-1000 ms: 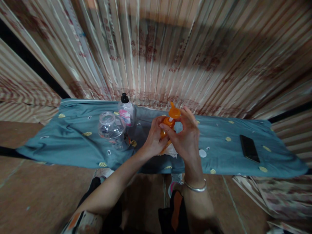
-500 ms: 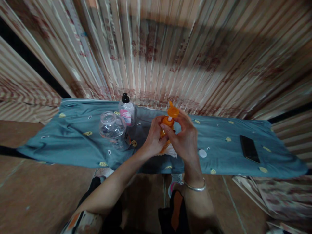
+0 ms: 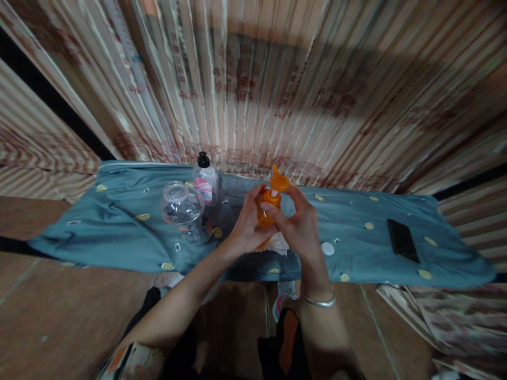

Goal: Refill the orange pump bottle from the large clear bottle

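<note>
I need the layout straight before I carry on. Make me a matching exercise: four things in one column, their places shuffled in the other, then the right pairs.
Things
1. orange bottle
2. phone
3. clear jar
4. white disc

Places
A. on the cloth, between the right hand and the phone
B. in the grip of the left hand
C. beside the black-capped bottle
D. farthest right of the four

Pairs: 1-B, 2-D, 3-C, 4-A

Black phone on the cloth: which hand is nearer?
Right. The right hand is left of the black phone, at the orange bottle; the left hand is farther left, holding the bottle.
</note>
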The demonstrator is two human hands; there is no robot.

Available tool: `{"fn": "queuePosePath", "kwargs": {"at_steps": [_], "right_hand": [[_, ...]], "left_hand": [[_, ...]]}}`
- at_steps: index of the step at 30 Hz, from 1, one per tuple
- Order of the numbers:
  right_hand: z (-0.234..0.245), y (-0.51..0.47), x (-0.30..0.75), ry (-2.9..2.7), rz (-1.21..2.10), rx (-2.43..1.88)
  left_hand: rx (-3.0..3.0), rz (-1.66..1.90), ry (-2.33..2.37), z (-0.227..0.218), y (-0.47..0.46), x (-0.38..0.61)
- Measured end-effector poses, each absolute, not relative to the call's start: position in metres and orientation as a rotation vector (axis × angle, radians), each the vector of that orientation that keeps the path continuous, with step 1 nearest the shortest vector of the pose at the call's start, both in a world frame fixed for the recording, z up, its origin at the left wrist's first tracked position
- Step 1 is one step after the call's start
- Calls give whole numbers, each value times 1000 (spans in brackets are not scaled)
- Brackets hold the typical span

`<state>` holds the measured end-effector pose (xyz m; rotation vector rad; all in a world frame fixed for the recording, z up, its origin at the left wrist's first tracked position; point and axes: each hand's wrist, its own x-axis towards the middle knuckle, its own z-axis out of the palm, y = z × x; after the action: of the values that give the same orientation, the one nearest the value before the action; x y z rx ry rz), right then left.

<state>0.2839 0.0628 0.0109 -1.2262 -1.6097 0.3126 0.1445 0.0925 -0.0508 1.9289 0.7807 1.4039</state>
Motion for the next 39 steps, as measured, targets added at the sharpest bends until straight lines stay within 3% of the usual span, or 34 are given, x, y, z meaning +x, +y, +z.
{"fn": "queuePosePath", "kwargs": {"at_steps": [8, 18, 26, 33, 36, 39], "right_hand": [[-13, 75, 321, -1578, 457, -1239], [-92, 96, 339, -2098, 642, -1964], [-96, 88, 334, -2143, 624, -2093], [-74, 100, 368, -1802, 660, -1971], [-56, 95, 367, -1295, 909, -1538], [-30, 77, 342, -1228, 901, -1220]], "left_hand": [[1852, 1219, 793, -52, 95, 140], [1761, 1241, 851, -73, 104, 139], [1677, 1390, 905, -78, 108, 147], [1660, 1456, 962, -72, 111, 144], [1654, 1467, 998, -76, 112, 145], [1659, 1470, 1014, -82, 112, 146]]}}
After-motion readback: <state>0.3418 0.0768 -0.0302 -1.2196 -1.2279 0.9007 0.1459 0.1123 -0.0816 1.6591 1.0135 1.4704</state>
